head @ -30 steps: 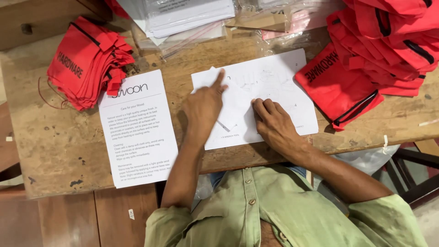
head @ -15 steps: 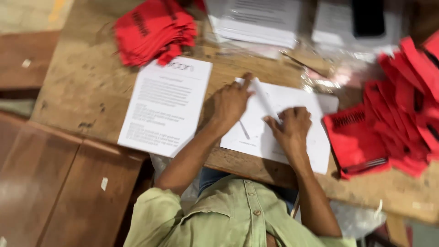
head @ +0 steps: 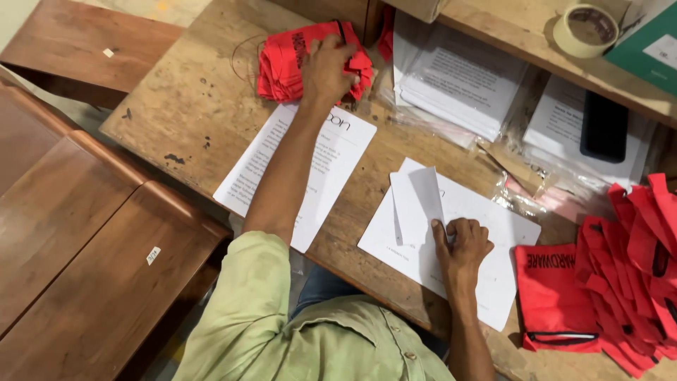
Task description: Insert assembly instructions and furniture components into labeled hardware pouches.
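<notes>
Two red pouch piles: left hand (head: 328, 67) grips one (head: 296, 60); right hand (head: 462, 243) pins folded sheet (head: 416, 204).

Pouches (head: 303, 60) behind sheet (head: 296, 173), seemingly.

left hand (head: 326, 69) on red pouches (head: 289, 60) — right hand (head: 462, 243) pressing folded sheet (head: 416, 204)

Bright red pouches (head: 296, 60) with black zips are sitting under the left hand (head: 326, 67). White sheets (head: 451, 240) with grey print are lying on the worn brown table (head: 176, 106). More red pouches (head: 620, 275) are showing black lettering. The sleeve (head: 247, 303) is looking pale green.
</notes>
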